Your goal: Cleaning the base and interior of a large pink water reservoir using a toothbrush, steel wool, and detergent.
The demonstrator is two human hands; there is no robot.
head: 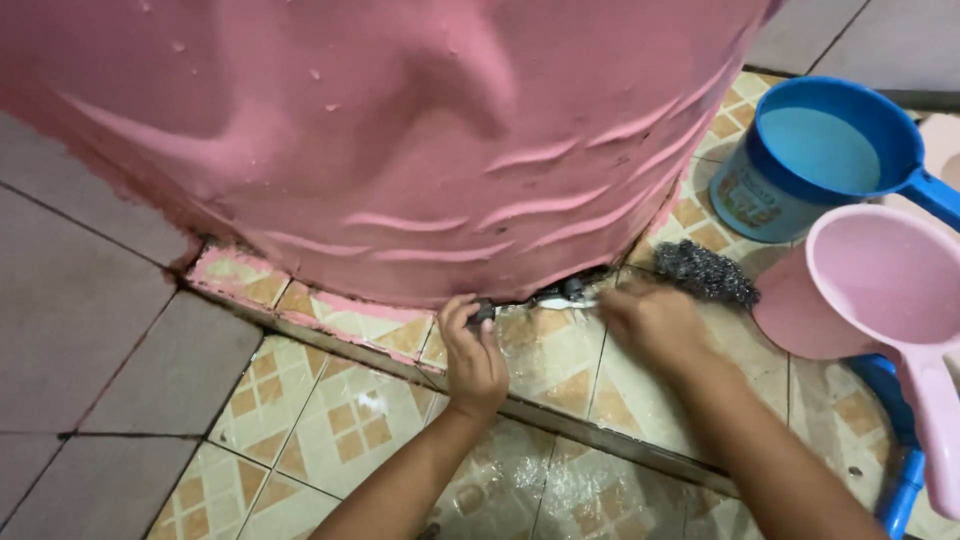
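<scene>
A large pink basin (400,140) with wavy ridges and water drops stands on wet patterned floor tiles (330,400). My left hand (473,355) is at the basin's bottom edge, fingers closed on a small dark object (483,313). My right hand (652,318), blurred, grips the end of a thin whitish tool (560,300) that reaches under the basin's rim. What lies under the basin is hidden in shadow.
A dark steel-wool scrubber (705,270) lies on the tiles just beyond my right hand. A blue dipper with a handle (820,150) and a pink dipper (880,290) stand at the right. Grey floor tiles (80,330) lie to the left.
</scene>
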